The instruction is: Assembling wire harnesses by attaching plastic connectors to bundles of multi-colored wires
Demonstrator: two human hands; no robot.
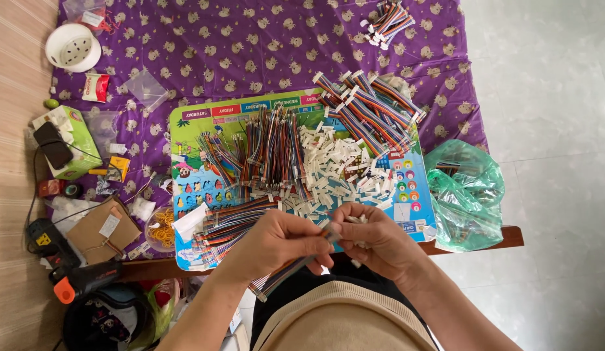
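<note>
My left hand (276, 242) was closed around a multicoloured ribbon cable (284, 272), fingers pinching it near its upper end; the cable's free end hung down toward my lap. My right hand (374, 240) met the left at that same end, fingertips pressed together on the cable's tip, with small white connector housings (356, 220) held loosely against the palm. Both hands hovered over the near edge of the colourful chart board (406, 214), just beside the loose heap of white connectors (335, 166).
</note>
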